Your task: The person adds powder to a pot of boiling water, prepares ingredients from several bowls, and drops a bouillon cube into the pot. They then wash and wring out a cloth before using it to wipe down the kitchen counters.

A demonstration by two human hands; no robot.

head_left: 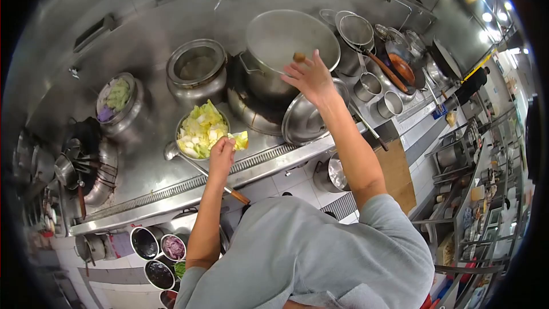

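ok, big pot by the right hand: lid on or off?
Off: the big pot is uncovered on top, with a metal lid beside it.

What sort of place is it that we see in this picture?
Most likely a restaurant or other commercial kitchen: there is a very large metal pot, a long steel counter and a long-handled strainer.

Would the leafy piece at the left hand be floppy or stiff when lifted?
The leafy piece would probably flop somewhat, since it looks thin. It is likely light, being small beside the left hand. It might tear easily, judging by its uneven edges.
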